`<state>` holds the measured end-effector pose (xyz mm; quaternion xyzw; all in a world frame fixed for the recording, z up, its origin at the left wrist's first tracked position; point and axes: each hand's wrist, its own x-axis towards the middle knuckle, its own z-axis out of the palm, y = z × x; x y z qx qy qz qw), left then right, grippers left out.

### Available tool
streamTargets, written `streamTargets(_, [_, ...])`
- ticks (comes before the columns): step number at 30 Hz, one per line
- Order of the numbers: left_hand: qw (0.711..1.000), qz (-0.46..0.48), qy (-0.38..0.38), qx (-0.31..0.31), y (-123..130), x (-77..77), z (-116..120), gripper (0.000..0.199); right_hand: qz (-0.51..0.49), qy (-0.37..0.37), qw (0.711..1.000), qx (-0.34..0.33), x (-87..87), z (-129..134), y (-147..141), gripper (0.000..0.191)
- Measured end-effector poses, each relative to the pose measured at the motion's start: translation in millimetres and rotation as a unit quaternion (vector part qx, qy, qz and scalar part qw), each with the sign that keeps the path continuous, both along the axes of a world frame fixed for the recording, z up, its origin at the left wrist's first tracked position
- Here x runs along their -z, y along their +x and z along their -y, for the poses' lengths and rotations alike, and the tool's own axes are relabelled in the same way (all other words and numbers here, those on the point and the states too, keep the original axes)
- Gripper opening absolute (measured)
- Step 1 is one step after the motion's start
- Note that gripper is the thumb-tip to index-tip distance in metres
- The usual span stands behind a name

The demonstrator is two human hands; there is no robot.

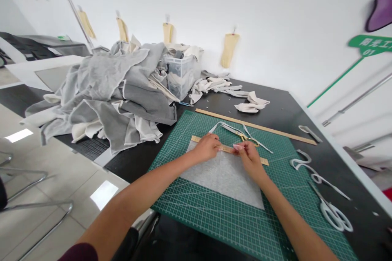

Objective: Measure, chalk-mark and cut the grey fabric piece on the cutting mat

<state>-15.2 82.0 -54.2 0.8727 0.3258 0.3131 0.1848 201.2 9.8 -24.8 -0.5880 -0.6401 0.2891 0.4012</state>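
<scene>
A piece of light grey fabric [222, 177] lies flat on the green cutting mat [196, 208]. Across its far edge runs a short wooden ruler [263, 161]. My left hand [208, 147] has its fingers curled down on the ruler, left of its middle. Just to the right, my right hand [249, 158] is closed in a pinch over the ruler; what lies between the fingertips is too small to make out. Beyond both hands lie gold-handled scissors [252, 142] and a thin grey fabric strip [260, 145].
A long wooden ruler [260, 125] lies along the mat's far edge. White-handled scissors [335, 216] and curled strips [329, 186] are at right. A big heap of grey fabric [101, 77] and a clear plastic bin [181, 75] stand at left. Cream scraps [252, 102] lie behind.
</scene>
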Motion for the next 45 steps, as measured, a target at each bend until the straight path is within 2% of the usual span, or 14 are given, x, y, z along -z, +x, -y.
streamTargets(7, [1.000,-0.005,-0.002,-0.010,2,2.8,-1,0.009,-0.013,0.044,0.999,-0.012,-2.5,4,-4,0.028])
streamTargets(14, [1.000,0.000,-0.009,-0.014,5,1.0,7,0.008,-0.048,0.049,0.998,0.007,3.7,-5,11,0.026])
streamTargets(17, [1.000,0.006,-0.016,-0.014,5,1.2,8,0.008,-0.060,0.018,0.998,0.019,9.5,-14,22,0.029])
streamTargets(21, [0.999,0.009,-0.026,-0.018,6,2.5,7,0.008,-0.109,-0.059,0.992,0.026,10.5,-28,38,0.030])
streamTargets(27, [0.999,-0.017,-0.044,-0.028,8,-1.5,8,0.007,-0.223,-0.199,0.954,0.007,-1.4,-50,58,0.025])
streamTargets(31, [0.995,-0.065,-0.059,-0.045,9,-11.8,7,0.009,-0.255,-0.270,0.928,0.001,-8.2,-62,68,0.021])
streamTargets(35, [0.987,-0.131,-0.069,-0.059,11,-29.1,6,0.014,-0.252,-0.327,0.911,-0.014,-13.9,-69,75,0.016])
streamTargets(40, [0.981,-0.176,-0.062,-0.055,11,-41.9,5,0.009,-0.222,-0.354,0.908,-0.021,-16.2,-75,77,0.017])
streamTargets(45, [0.985,-0.159,-0.054,-0.048,5,-35.8,9,0.012,-0.191,-0.321,0.927,-0.029,-20.6,-72,76,0.022])
